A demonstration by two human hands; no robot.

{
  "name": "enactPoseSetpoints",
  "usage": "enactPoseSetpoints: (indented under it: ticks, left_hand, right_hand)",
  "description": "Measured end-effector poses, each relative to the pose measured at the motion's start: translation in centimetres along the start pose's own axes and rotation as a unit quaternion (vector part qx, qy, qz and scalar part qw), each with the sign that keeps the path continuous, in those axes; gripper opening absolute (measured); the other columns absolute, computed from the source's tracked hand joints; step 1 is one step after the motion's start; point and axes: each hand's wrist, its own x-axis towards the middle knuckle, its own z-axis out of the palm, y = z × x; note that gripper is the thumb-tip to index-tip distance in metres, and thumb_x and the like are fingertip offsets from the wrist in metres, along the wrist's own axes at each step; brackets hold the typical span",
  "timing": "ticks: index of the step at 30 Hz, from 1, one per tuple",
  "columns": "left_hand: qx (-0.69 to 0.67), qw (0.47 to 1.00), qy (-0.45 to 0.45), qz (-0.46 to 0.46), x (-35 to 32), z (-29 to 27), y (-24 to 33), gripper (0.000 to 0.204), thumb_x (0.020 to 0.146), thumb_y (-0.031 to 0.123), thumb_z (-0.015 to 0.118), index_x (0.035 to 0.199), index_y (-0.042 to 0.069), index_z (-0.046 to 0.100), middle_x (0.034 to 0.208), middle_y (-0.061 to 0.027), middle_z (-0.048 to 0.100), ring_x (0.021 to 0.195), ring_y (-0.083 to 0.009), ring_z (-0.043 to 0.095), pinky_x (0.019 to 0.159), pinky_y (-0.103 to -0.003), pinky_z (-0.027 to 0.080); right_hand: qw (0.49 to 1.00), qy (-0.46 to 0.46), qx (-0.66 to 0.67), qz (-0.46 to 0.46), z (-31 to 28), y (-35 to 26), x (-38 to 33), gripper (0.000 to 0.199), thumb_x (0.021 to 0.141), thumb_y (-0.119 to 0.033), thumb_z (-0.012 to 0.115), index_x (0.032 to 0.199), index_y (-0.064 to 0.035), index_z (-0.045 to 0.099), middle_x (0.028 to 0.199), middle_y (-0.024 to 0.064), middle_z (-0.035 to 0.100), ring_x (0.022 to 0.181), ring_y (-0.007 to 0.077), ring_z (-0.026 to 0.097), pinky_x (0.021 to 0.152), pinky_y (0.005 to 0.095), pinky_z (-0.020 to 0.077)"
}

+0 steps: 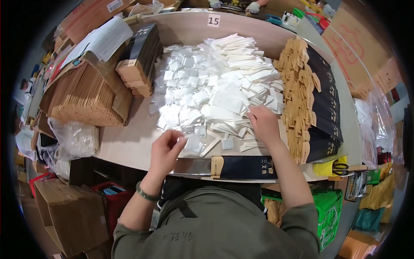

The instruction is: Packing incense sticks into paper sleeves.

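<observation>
My left hand (166, 149) hovers over the near edge of the table, fingers loosely curled and slightly blurred; I see nothing in it. Beside it lies a heap of small clear plastic packets with white contents (183, 101). My right hand (264, 123) is at the pile of flat white paper packets (241, 82), its thumb and forefinger closed at the edge of a white packet. Between my forearms, a dark blue and tan printed paper pouch (243, 167) lies flat along the table's front edge.
Right of the white pile stand rows of tan strips (295, 99) and dark blue pouches (323, 99). A carton of brown card sleeves (86, 97) and a stack of dark boxes (140, 56) are at left. Scissors (338, 168) lie at the right corner. Gloved hands of another person (252, 7) show beyond the table.
</observation>
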Motion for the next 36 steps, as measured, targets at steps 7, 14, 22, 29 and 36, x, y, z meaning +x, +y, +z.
enactPoseSetpoints:
  ticks: [7, 14, 22, 29, 36]
  left_hand:
    - [0.301, 0.952, -0.04, 0.046, -5.8, -0.2, -3.0, 0.025, 0.081, 0.014, 0.078, 0.1, 0.007, 0.064, 0.099, -0.011, 0.064, 0.084, -0.0279, 0.064, 0.072, -0.031, 0.052]
    - [0.305, 0.903, 0.228, 0.198, 3.7, -15.8, 1.8, 0.017, 0.083, 0.011, 0.073, 0.098, 0.005, 0.069, 0.092, -0.0105, 0.07, 0.076, -0.0247, 0.064, 0.067, -0.033, 0.051]
    - [0.584, 0.792, 0.161, 0.071, 13.3, -28.1, 1.2, 0.017, 0.086, 0.015, 0.062, 0.091, 0.0, 0.069, 0.076, -0.0165, 0.068, 0.071, -0.0301, 0.067, 0.065, -0.039, 0.05]
    - [0.575, 0.791, 0.203, 0.052, 13.8, -28.2, 1.8, 0.018, 0.084, 0.012, 0.057, 0.094, 0.0, 0.067, 0.082, -0.0237, 0.066, 0.08, -0.0376, 0.067, 0.071, -0.043, 0.05]
    - [0.417, 0.825, 0.356, 0.138, 8.6, -29.3, -1.3, 0.03, 0.098, 0.02, 0.054, 0.116, -0.001, 0.062, 0.094, -0.0178, 0.069, 0.082, -0.0285, 0.066, 0.074, -0.037, 0.05]
  right_hand:
    - [0.964, -0.186, -0.163, -0.101, 3.4, -1.0, 5.8, 0.004, 0.083, -0.005, 0.055, 0.084, -0.0025, 0.059, 0.092, 0.0161, 0.063, 0.084, 0.0381, 0.065, 0.074, 0.0456, 0.0531]
    - [0.987, -0.096, -0.107, -0.078, 4.1, 0.4, 5.5, 0.014, 0.085, -0.012, 0.063, 0.079, 0.0002, 0.059, 0.079, 0.0116, 0.064, 0.068, 0.0281, 0.063, 0.061, 0.0394, 0.0482]
    - [0.898, -0.331, 0.261, 0.123, 2.8, -13.1, -0.6, 0.028, 0.086, -0.027, 0.067, 0.078, -0.0004, 0.063, 0.067, 0.0134, 0.061, 0.058, 0.0221, 0.055, 0.058, 0.037, 0.0447]
    - [0.94, -0.307, 0.1, -0.11, 4.4, -14.0, -4.5, 0.014, 0.085, -0.016, 0.067, 0.081, -0.0056, 0.059, 0.078, 0.0113, 0.058, 0.074, 0.0325, 0.063, 0.064, 0.0407, 0.051]
    - [0.931, -0.332, 0.107, -0.111, 4.9, -14.7, -4.5, 0.022, 0.08, -0.02, 0.074, 0.091, -0.0052, 0.061, 0.087, 0.0114, 0.061, 0.082, 0.0331, 0.062, 0.069, 0.0416, 0.051]
